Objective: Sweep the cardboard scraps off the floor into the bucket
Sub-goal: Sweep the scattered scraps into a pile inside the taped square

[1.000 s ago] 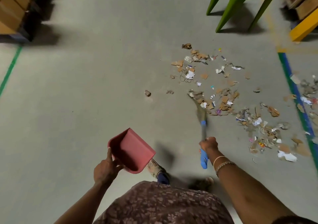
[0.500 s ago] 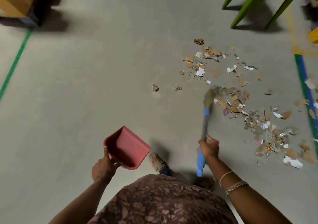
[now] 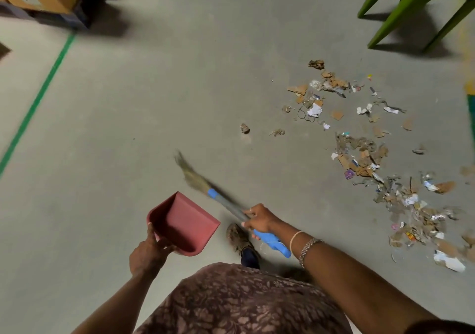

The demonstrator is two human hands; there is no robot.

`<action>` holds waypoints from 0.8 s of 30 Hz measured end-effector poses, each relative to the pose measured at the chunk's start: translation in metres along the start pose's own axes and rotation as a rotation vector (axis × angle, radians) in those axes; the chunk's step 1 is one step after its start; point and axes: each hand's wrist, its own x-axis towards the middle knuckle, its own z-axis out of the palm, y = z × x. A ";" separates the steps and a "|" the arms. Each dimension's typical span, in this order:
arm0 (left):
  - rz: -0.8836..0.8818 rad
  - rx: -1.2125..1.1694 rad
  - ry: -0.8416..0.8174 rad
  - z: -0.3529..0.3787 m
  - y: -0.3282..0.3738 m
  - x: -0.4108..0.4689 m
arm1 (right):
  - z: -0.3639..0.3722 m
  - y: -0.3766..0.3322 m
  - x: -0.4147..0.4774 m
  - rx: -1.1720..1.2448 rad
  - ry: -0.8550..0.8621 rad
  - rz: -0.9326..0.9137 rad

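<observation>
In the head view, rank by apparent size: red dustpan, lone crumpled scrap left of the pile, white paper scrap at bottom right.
1. The dustpan, largest, partly because it is nearest.
2. The white paper scrap.
3. The lone crumpled scrap, smallest as seen, though it lies farther away.

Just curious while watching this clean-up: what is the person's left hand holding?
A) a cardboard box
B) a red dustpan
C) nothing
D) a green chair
B: the left hand grips the red dustpan at its back edge, while the right hand holds the broom.
</observation>
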 end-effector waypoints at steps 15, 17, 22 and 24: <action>0.109 0.001 0.038 -0.015 0.029 0.019 | -0.025 0.083 -0.009 0.554 0.624 0.342; 0.139 0.001 0.048 -0.018 0.036 0.026 | -0.039 0.085 -0.010 0.622 0.753 0.372; 0.238 0.040 0.080 -0.031 0.052 0.046 | -0.067 0.068 -0.029 0.777 0.920 0.339; 0.273 0.049 0.102 -0.041 0.059 0.052 | -0.073 0.056 -0.034 0.817 0.952 0.286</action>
